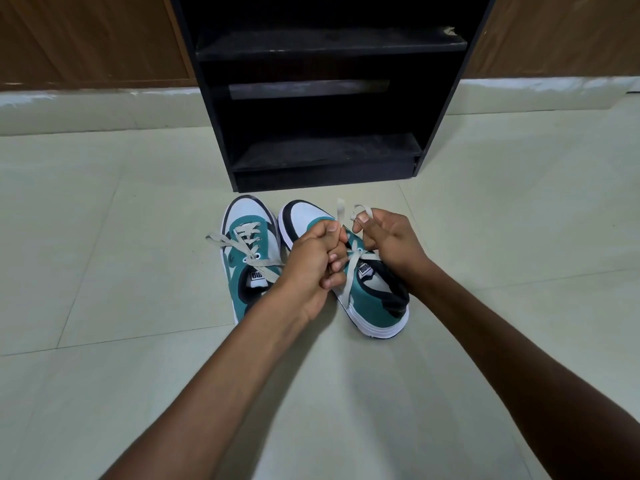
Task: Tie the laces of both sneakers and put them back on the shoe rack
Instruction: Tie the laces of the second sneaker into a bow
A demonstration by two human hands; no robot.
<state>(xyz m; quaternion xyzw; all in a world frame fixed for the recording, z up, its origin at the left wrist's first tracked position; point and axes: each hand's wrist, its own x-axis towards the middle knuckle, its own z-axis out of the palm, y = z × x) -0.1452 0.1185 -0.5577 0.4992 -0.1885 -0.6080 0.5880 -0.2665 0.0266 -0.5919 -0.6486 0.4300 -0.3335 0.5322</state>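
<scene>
Your left hand (313, 258) is fisted, pinching one lace end (340, 211) upright between thumb and forefinger; your right hand (384, 237) is curled, a lace loop (362, 210) hooked over its fingertip. Both work above the right sneaker (377, 296), which tilts outward at 6 o'clock of the rack (325, 98). If your pinch loosens, the loop may collapse before it is knotted. At 9 o'clock of your hands, the left sneaker (247, 244) lies with loose laces (221, 239) trailing across the floor (104, 237), likely to snag.
</scene>
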